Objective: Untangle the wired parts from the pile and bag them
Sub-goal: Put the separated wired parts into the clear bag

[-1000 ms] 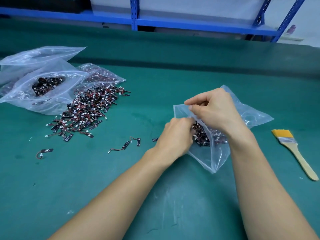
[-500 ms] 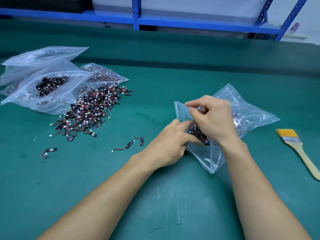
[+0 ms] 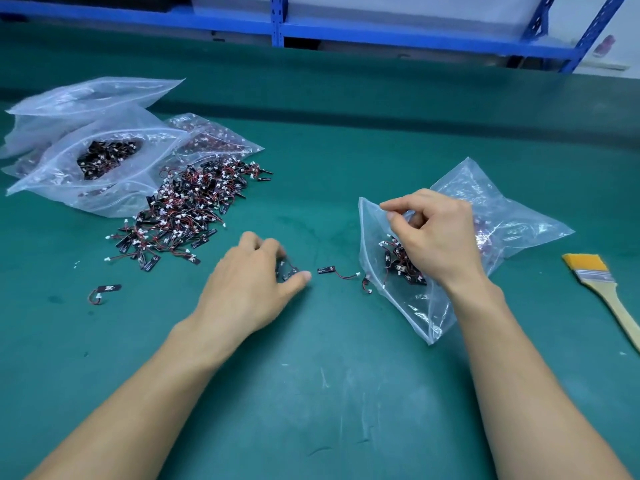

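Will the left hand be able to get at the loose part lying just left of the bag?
Probably yes: the loose part lies uncovered on the mat right beside the left hand, though that hand already grips a second part.

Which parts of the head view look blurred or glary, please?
Head view: the left hand and the wired part between its fingers are motion-blurred; the right hand and the pile are sharp; soft glare streaks the clear bag that hand pinches; lighting is even, shadows faint.
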The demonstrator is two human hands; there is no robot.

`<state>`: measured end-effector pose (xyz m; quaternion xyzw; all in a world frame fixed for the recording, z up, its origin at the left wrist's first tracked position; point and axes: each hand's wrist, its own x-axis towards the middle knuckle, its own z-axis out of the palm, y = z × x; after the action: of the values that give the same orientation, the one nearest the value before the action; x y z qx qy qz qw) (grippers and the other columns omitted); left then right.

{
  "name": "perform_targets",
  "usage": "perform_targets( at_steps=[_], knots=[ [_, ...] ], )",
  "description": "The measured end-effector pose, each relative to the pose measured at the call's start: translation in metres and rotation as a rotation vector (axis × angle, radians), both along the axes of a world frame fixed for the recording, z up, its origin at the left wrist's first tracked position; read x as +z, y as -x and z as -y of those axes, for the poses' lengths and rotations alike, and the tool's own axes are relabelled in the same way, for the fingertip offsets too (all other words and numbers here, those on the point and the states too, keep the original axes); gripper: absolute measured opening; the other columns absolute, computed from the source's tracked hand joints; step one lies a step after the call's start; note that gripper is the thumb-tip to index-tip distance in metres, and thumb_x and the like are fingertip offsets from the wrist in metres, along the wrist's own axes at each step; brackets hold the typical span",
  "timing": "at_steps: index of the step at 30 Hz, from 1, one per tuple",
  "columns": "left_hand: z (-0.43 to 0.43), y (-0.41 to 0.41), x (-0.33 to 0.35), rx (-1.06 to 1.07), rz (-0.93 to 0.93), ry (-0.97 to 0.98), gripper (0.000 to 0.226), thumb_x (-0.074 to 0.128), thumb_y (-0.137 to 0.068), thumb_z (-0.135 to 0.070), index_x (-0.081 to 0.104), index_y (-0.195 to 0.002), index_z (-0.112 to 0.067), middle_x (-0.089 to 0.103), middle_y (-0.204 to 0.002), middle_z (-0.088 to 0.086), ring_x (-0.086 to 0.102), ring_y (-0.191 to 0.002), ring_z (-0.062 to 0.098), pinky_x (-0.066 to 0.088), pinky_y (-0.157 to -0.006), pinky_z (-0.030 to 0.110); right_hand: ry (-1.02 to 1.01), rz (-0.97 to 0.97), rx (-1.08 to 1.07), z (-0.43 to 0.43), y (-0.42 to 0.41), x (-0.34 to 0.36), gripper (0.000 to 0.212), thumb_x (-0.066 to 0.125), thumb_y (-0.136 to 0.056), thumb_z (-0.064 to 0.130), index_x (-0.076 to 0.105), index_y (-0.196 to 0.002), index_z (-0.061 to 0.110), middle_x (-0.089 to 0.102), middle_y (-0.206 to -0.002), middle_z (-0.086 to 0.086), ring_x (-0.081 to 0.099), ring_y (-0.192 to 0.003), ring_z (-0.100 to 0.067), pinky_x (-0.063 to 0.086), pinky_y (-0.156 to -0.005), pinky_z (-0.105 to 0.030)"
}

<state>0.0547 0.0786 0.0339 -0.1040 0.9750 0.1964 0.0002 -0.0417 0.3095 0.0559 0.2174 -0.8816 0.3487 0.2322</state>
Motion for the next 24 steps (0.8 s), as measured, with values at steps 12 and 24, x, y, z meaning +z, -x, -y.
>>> perform_targets(
  at_steps=[12, 24],
  knots=[
    [-0.063, 0.034, -0.02, -0.438, -0.178, -0.135, 0.064, 0.074, -0.072, -0.065, 0.063, -0.123, -0.027, 0.053, -0.118, -0.01, 0.038, -0.101, 0.012, 0.028, -0.081, 0.018, 0.004, 0.032, -0.031, -0.002, 0.003, -0.007, 0.017, 0.069, -0.085, 0.014, 0.08, -0.091, 0.026, 0.055, -0.069, 0.027, 0.056, -0.061, -0.006, 0.041, -0.067, -0.012],
    [-0.046, 0.038, -0.01, -0.396, -0.242, -0.036, 0.015, 0.066, -0.093, -0.025, 0.074, -0.104, -0.029, 0.065, -0.096, -0.007, 0.062, -0.093, 0.019, 0.046, -0.076, 0.033, 0.048, 0.064, -0.06, -0.012, 0.008, -0.008, 0.017, 0.068, -0.085, 0.015, 0.08, -0.091, 0.026, 0.07, -0.083, 0.01, 0.054, -0.057, -0.003, 0.053, -0.073, -0.033]
  ],
)
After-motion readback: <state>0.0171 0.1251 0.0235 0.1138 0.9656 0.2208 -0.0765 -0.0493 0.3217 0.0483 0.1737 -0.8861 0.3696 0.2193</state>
